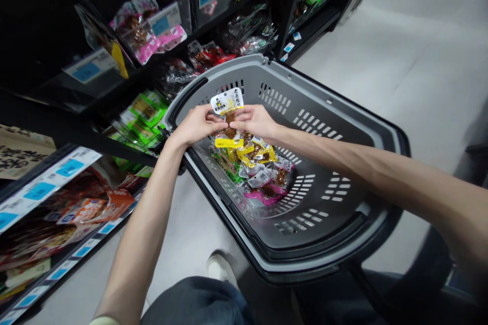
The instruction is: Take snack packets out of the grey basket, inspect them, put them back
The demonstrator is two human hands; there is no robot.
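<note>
Between both hands is a small snack packet, white at the top with a yellow strip at the bottom and brown food showing through its middle. My left hand pinches its left edge, and my right hand pinches the right edge. They hold it over the far left part of a grey shopping basket. In the basket below lie several yellow packets, pink-and-white packets and green packets, partly overlapping.
Dark shelves with price labels run along the left and back. They hold pink packets, green packets and orange bags. A shoe stands on the pale floor below the basket.
</note>
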